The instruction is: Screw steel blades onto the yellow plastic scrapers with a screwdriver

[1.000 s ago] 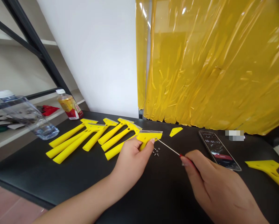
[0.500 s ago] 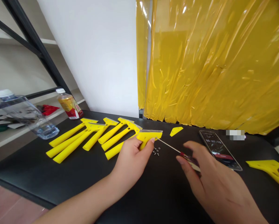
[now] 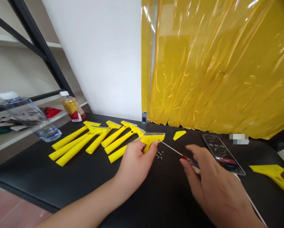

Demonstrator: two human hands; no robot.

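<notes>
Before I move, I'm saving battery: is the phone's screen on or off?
On: the phone shows pale digits and a red bar on its screen.

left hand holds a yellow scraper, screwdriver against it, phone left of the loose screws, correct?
The phone lies right of the loose screws in the head view, not left; the left hand does hold a yellow scraper with the screwdriver against it.

Here the left forearm is stretched diagonally forward, the left hand curled closed, its thumb laid forward; meanwhile the right hand is held back-up, thumb and forefinger parted, other fingers hidden.
</notes>
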